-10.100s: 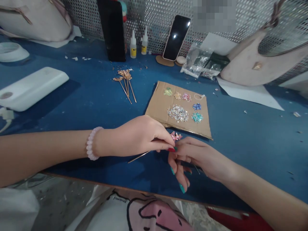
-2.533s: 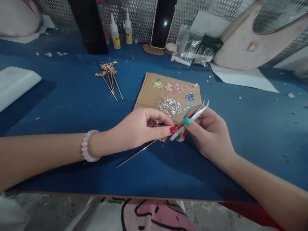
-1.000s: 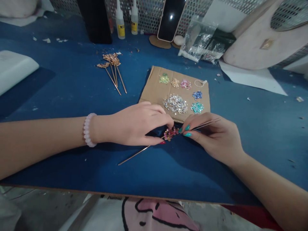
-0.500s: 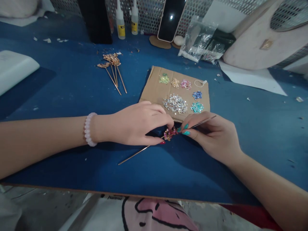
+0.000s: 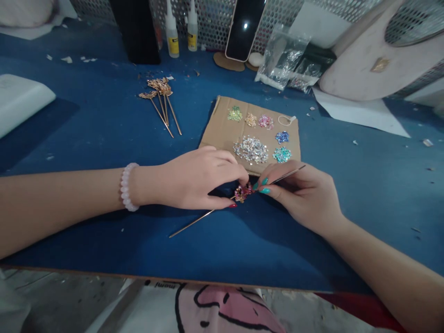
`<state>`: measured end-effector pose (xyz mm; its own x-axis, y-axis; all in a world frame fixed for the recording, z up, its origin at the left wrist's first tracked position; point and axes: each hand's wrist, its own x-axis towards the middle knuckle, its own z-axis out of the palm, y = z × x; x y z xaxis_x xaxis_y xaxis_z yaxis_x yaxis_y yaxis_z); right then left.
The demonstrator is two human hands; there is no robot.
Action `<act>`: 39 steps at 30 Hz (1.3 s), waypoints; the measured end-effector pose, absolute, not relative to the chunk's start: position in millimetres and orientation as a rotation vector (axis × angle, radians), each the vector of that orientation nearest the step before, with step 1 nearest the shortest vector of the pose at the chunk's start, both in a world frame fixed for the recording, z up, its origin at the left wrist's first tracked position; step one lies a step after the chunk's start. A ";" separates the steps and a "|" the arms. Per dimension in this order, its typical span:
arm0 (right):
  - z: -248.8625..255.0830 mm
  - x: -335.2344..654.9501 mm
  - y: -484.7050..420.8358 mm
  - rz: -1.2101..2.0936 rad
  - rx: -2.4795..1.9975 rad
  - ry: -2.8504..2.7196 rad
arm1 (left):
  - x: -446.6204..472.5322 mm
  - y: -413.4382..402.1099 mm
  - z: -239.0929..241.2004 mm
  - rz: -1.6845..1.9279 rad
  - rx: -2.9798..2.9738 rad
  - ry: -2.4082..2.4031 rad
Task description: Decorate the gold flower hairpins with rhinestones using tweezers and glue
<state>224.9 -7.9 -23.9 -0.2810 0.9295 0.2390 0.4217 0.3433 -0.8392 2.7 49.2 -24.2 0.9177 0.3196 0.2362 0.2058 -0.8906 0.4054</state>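
Note:
My left hand [image 5: 208, 180], with a beaded bracelet at the wrist, grips the ornate head of a gold hairpin [image 5: 191, 224] between thumb and fingers. The pin's thin stem slants down to the left over the blue table. Pink and red stones show on its head. From the right, my right hand [image 5: 298, 192] pinches a slim metal stick-like tool [image 5: 287, 175], its tip at the hairpin's head; the exact tip is hidden by the fingertips. Just beyond both hands lies a cardboard sheet [image 5: 217, 125] bearing small piles of rhinestones [image 5: 252, 150] in silver, green, pink, blue and turquoise.
Several gold hairpins [image 5: 163, 104] lie at the back left. Two glue bottles [image 5: 172, 37] stand by the perforated back panel. A phone [image 5: 244, 30] leans there too, near plastic bags [image 5: 282, 58]. A white object [image 5: 24, 101] sits at the left edge, a pale fan-like device [image 5: 360, 60] at the right.
The whole view has shifted very slightly. Both hands keep their hold on the hairpin and the tool, with the tool's angle nearly the same.

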 end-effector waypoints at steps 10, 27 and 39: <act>-24.7 225.0 -6.5 0.884 -1.151 -1.856 | 3.2 49.5 -24.8 0.418 2.714 0.394; -24.1 224.9 -3.8 0.883 -1.160 -1.868 | 2.4 48.9 -24.2 0.427 2.705 0.390; -13.0 233.6 -0.6 1.164 -1.035 -1.956 | 2.6 48.8 -24.5 0.431 2.687 0.383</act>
